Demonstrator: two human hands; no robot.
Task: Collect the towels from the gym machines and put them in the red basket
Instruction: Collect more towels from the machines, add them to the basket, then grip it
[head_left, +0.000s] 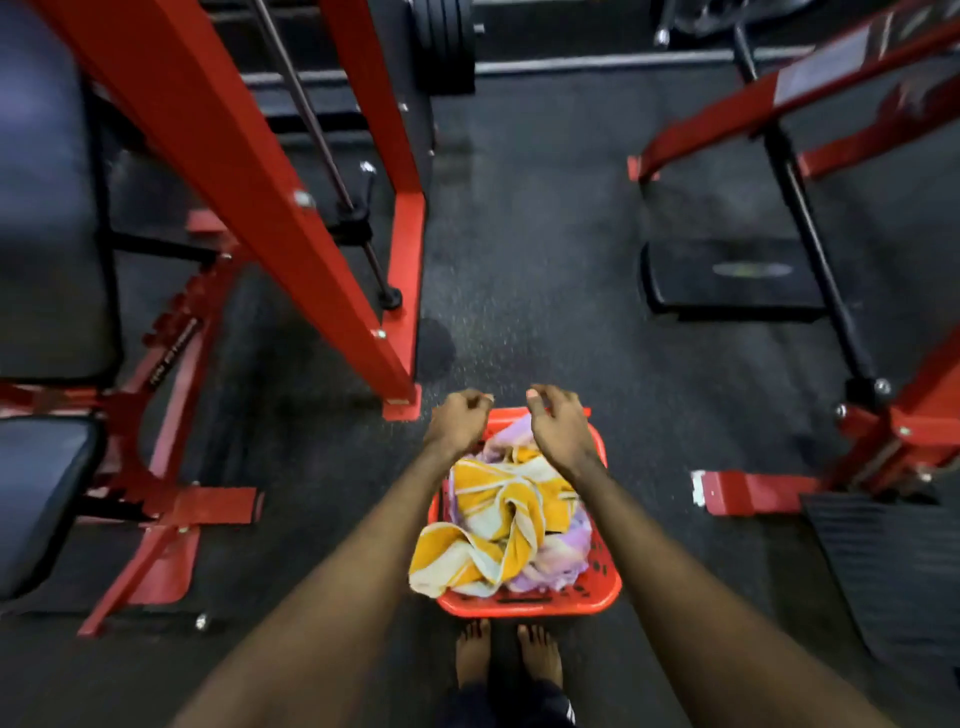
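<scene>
The red basket stands on the dark floor just in front of my bare feet. Crumpled in it lie a yellow-and-white striped towel and a pale purple towel; one yellow corner hangs over the left rim. My left hand hovers over the basket's far left corner, fingers loosely curled, holding nothing. My right hand is above the far end of the basket, fingers apart and bent, also empty. Both forearms stretch out above the towels.
A red machine frame with black padded seats fills the left side; its foot stands just left of the basket. Another red machine with a black step platform is on the right. Dark rubber floor runs between them.
</scene>
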